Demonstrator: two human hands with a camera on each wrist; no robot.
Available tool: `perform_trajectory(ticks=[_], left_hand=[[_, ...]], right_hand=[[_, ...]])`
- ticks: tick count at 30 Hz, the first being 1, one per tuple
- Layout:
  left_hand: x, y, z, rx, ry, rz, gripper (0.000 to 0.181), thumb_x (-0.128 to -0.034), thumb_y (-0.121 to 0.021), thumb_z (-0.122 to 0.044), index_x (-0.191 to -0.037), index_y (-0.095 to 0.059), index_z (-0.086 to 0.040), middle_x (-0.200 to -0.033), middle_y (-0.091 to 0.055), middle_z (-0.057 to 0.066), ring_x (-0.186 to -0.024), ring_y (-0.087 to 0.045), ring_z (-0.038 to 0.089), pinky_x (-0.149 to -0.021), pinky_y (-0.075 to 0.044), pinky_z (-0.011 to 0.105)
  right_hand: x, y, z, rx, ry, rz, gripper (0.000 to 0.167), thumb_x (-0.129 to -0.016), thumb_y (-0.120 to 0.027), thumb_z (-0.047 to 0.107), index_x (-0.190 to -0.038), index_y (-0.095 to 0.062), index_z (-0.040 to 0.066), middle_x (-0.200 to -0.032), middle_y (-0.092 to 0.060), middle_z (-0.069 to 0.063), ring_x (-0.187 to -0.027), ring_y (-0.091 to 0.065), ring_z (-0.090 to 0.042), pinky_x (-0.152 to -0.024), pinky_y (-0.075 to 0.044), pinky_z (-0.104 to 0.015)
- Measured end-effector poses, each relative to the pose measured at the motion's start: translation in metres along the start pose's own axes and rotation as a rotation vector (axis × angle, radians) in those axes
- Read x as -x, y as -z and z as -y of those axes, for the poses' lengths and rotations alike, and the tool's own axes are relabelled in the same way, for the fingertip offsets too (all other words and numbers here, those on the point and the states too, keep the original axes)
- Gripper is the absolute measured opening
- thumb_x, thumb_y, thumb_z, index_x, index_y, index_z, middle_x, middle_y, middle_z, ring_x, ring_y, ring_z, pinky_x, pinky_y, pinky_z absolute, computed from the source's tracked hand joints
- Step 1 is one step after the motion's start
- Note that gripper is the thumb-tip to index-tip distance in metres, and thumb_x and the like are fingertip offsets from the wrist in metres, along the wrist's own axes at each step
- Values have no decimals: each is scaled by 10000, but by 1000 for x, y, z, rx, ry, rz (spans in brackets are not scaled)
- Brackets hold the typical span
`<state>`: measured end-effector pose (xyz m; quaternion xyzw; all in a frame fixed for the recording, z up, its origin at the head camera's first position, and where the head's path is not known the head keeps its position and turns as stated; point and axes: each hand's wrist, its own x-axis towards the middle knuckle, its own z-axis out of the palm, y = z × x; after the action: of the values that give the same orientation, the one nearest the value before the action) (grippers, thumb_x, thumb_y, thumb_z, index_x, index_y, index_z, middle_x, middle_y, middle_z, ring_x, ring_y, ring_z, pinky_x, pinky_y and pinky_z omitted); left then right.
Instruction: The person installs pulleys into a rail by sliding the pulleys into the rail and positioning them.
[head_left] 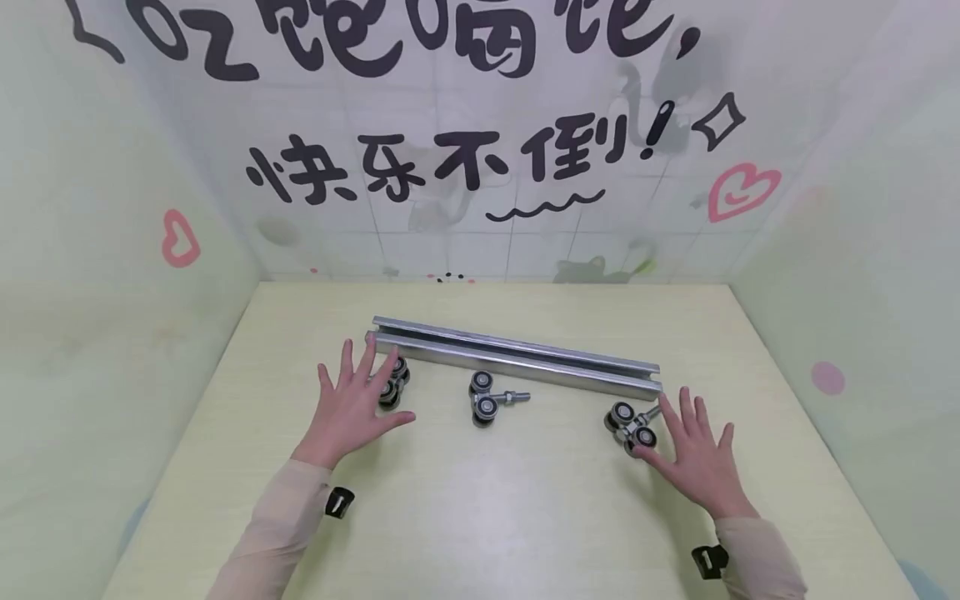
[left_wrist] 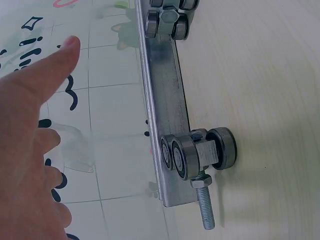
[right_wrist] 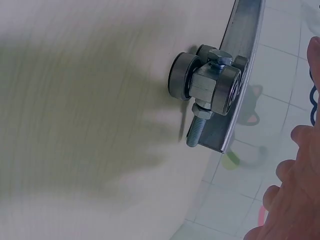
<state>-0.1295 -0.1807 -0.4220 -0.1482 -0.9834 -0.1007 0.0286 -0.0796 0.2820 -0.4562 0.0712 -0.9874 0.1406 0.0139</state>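
Observation:
A C-shaped metal rail point(head_left: 517, 360) lies slightly slanted across the table. In front of it sit three wheeled roller trolleys with threaded bolts: a left one point(head_left: 388, 395), a middle one point(head_left: 484, 407) and a right one point(head_left: 633, 427). My left hand point(head_left: 348, 417) spreads its fingers over the left trolley and partly hides it; the left wrist view shows that trolley point(left_wrist: 200, 152) and its bolt apart from the hand. My right hand point(head_left: 697, 462), fingers also spread, hovers beside the right trolley, whose wheels and bolt show in the right wrist view point(right_wrist: 207, 85). Neither hand holds anything.
The pale wooden table point(head_left: 480, 517) is bounded by a back wall point(head_left: 480, 250) with black lettering and by side walls to the left point(head_left: 120, 350) and right point(head_left: 862, 317). Black straps point(head_left: 340, 502) sit at both wrists.

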Motion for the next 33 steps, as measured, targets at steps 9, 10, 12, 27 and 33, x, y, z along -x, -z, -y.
perform_trajectory(ticks=[9, 10, 12, 27, 33], left_hand=[[-28, 8, 12, 29, -2, 20, 841, -778, -633, -489, -1416, -282, -71, -1482, -134, 227, -1310, -100, 498, -958, -137, 708], [-32, 8, 13, 31, -2, 26, 829, -784, -633, -476, -1415, -284, -68, -1482, -136, 226, -1315, -105, 486, -962, -140, 703], [-40, 9, 18, 38, -4, 29, 802, -793, -634, -455, -1405, -302, -57, -1473, -160, 235, -1314, -154, 462, -969, -168, 687], [-90, -1, 54, 126, -32, 111, 663, -821, -655, -309, -1345, -385, -5, -1380, -333, 248, -1247, -278, 425, -904, -389, 571], [-103, -11, 63, 157, -40, 158, 661, -813, -665, -289, -1346, -391, -10, -1395, -307, 254, -1254, -257, 440, -943, -352, 573]], right_hand=[[-5, 1, -8, -71, 16, -17, 691, -885, -509, 435, -1418, -256, 76, -1472, -116, -260, -1342, -109, -417, -909, -73, -751], [-6, 1, -10, -78, 14, -15, 661, -897, -502, 408, -1411, -267, 64, -1463, -136, -271, -1332, -129, -432, -908, -83, -750], [-9, 0, -13, -93, 13, -20, 598, -917, -490, 343, -1392, -292, 39, -1441, -179, -289, -1298, -191, -464, -907, -109, -744], [-30, -15, -31, -121, 29, -34, 438, -852, -541, 39, -1269, -437, -48, -1301, -387, -300, -1136, -397, -487, -841, -390, -615], [-34, -23, -36, -143, 34, -26, 409, -822, -558, -19, -1224, -486, -49, -1237, -456, -279, -1101, -451, -464, -836, -419, -578]])
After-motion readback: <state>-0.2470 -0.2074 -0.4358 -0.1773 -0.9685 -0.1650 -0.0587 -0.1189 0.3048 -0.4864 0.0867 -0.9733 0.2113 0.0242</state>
